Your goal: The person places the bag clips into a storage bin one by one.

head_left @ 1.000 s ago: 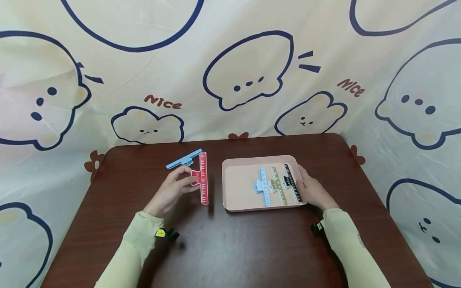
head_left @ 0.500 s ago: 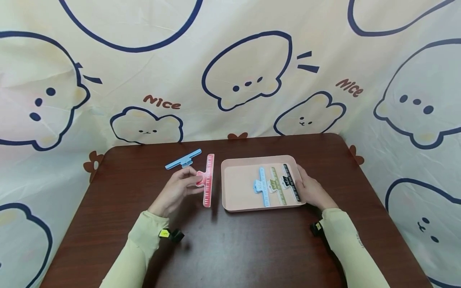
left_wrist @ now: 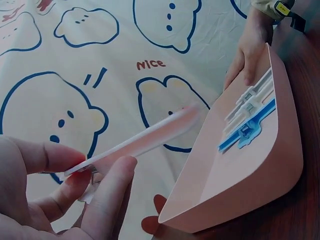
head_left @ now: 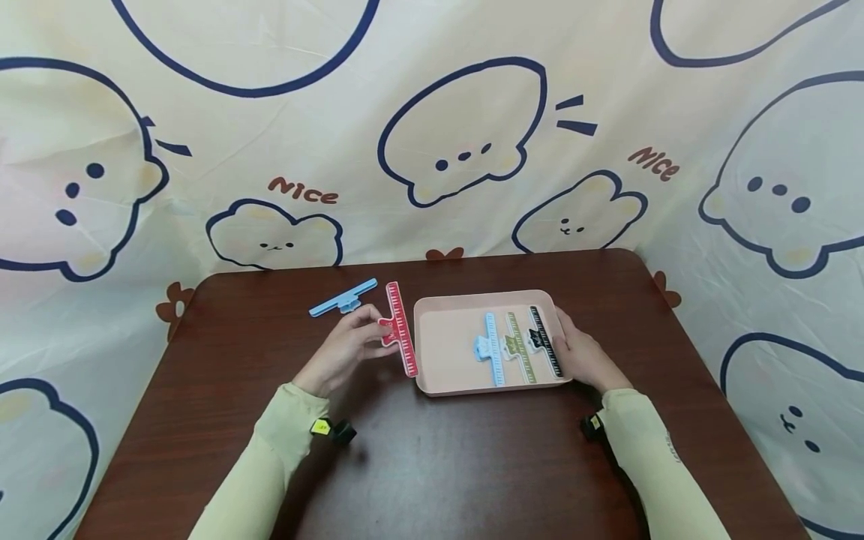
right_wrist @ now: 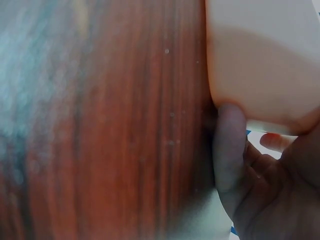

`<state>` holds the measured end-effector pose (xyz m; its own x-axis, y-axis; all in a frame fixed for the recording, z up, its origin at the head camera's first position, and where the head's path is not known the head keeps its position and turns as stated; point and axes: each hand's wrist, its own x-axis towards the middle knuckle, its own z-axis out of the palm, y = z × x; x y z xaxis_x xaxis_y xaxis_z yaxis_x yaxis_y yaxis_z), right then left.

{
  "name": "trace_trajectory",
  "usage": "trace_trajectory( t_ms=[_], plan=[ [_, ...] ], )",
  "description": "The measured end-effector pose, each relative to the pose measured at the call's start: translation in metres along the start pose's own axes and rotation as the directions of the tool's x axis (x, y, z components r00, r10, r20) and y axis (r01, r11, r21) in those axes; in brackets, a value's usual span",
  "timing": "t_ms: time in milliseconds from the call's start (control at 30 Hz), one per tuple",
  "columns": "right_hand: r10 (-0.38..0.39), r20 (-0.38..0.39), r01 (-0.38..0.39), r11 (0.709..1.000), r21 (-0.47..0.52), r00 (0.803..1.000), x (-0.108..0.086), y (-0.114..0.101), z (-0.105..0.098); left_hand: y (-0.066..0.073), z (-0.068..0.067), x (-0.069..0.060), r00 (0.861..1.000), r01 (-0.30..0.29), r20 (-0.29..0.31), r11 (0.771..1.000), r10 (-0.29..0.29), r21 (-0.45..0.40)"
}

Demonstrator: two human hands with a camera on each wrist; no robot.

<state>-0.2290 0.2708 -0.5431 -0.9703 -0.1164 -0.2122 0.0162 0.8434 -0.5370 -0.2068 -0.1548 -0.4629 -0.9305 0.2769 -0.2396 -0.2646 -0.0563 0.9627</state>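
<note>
My left hand (head_left: 343,349) pinches a red ruler clip (head_left: 403,330) by its small tab between thumb and fingers. The clip is raised and tilted, its lower end by the left rim of a pink tray (head_left: 442,360). In the left wrist view the clip (left_wrist: 145,136) appears edge-on, pale underneath. My right hand (head_left: 586,356) grips the tray's right side; in the right wrist view its thumb (right_wrist: 230,145) presses the tray's corner. Inside the tray, side by side, lie a light blue clip (head_left: 495,349), a green clip (head_left: 521,349) and a black clip (head_left: 545,341).
Another blue clip (head_left: 344,298) lies slanted on the dark wooden table (head_left: 439,465), beyond my left hand. Cloth with cartoon drawings (head_left: 283,150) hangs behind the table and at both sides.
My left hand has carried the red clip rightward, up to the tray's left rim, and the clip has tilted. The right hand and tray stay in place.
</note>
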Motion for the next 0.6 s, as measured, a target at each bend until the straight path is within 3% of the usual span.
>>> trace_trajectory(
  t_ms=[233,467,600],
  plan=[
    [0.006,0.007,-0.006,1.0,0.004,1.0,0.001,0.0,0.0,0.002,0.014,0.009,0.998,0.056,0.017,0.998,-0.056,0.035],
    [0.009,-0.001,-0.009,1.0,0.002,1.0,0.001,0.001,0.001,0.001,0.028,0.02,0.998,0.059,0.01,0.988,-0.061,0.144],
    [0.01,0.002,-0.01,1.0,0.009,1.0,0.001,0.0,0.001,0.002,0.034,0.025,0.997,0.068,0.015,0.986,-0.071,0.153]
  ],
)
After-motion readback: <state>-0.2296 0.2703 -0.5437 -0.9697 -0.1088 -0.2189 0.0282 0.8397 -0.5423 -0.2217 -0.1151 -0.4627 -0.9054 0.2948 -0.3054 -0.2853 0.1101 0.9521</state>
